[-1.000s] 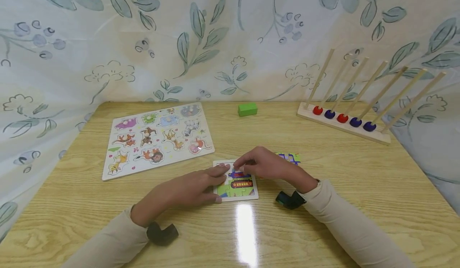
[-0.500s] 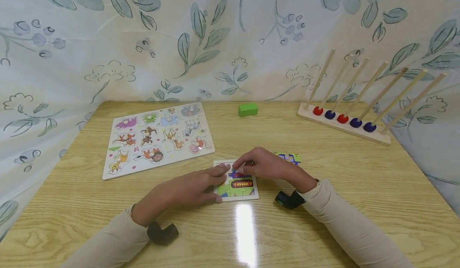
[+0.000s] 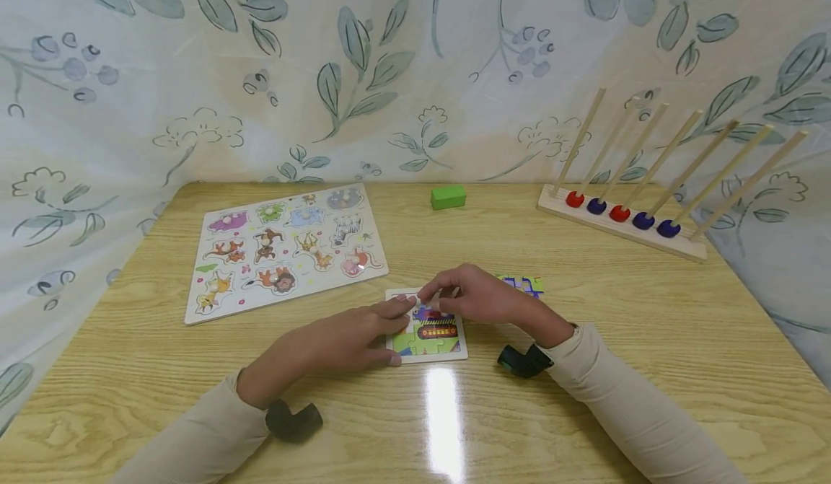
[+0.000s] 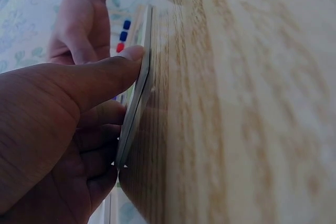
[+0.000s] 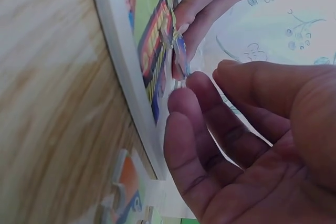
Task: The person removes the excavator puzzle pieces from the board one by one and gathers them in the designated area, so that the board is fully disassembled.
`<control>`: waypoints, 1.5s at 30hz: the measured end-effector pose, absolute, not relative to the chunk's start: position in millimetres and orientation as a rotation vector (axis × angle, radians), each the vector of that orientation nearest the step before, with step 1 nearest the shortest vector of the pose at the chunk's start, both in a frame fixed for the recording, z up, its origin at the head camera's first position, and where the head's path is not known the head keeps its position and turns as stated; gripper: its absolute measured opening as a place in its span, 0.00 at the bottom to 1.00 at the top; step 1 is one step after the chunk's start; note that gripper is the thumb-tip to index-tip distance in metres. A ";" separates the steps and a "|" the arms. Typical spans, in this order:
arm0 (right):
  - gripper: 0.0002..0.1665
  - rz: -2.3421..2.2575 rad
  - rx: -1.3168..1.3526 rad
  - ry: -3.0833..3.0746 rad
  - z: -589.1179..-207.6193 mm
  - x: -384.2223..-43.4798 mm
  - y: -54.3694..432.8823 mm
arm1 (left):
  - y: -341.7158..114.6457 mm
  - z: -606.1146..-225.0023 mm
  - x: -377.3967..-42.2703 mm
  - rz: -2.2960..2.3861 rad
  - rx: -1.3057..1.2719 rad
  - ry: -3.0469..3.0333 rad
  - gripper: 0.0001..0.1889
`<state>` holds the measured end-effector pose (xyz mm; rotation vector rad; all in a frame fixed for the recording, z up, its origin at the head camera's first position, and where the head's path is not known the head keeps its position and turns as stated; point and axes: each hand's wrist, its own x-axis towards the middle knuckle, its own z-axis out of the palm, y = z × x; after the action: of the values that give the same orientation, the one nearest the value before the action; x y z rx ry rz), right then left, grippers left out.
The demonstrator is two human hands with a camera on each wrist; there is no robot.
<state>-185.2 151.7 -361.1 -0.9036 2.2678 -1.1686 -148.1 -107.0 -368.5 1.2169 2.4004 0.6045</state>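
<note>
A small jigsaw puzzle with a vehicle picture lies in a white-rimmed frame at the front middle of the table. My left hand rests its extended fingers on the frame's left part, thumb against the rim. Over the puzzle's top, my right hand touches a puzzle piece with a fingertip; its thumb looks apart from it. That piece sits tilted above the others in the right wrist view. My fingers hide part of the puzzle's upper area.
Loose puzzle pieces lie just behind my right wrist. An animal peg puzzle board is at the back left, a green block at the back middle. A rack of wooden rods with red and blue beads stands at the back right.
My right fingertips have shifted slightly left over the top of the puzzle. The left hand stays in place on the frame.
</note>
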 end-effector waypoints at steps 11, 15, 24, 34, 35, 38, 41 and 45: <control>0.14 -1.257 -0.879 2.225 -358.7 -184.7 145.6 | -107.2 -368.6 -148.9 0.595 1.210 2.408 0.33; 0.12 -1.280 -0.878 2.186 -358.3 -184.5 144.2 | -107.5 -368.6 -148.6 0.594 1.193 2.408 0.33; 0.10 -1.285 -0.864 2.116 -359.7 -183.7 144.3 | -107.5 -368.6 -148.7 0.595 1.194 2.404 0.34; 0.10 -1.259 -0.806 2.161 -357.6 -183.2 142.2 | -107.8 -368.6 -149.2 0.597 1.203 2.401 0.34; 0.11 -1.257 -0.803 2.178 -357.4 -183.5 141.7 | -107.9 -368.6 -149.2 0.594 1.207 2.404 0.34; 0.11 -1.256 -0.812 2.225 -356.1 -184.7 141.3 | -108.3 -368.7 -149.2 0.579 1.217 2.411 0.34; 0.11 -1.239 -0.821 2.246 -354.1 -185.9 142.1 | -108.5 -368.8 -149.3 0.569 1.221 2.416 0.34; 0.11 -1.222 -0.838 2.235 -354.0 -187.0 146.3 | -108.6 -368.8 -149.5 0.572 1.225 2.411 0.34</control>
<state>-187.0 146.3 -354.0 -0.8383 2.2345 -1.2218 -149.5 -108.6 -368.8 1.2248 2.4114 0.5721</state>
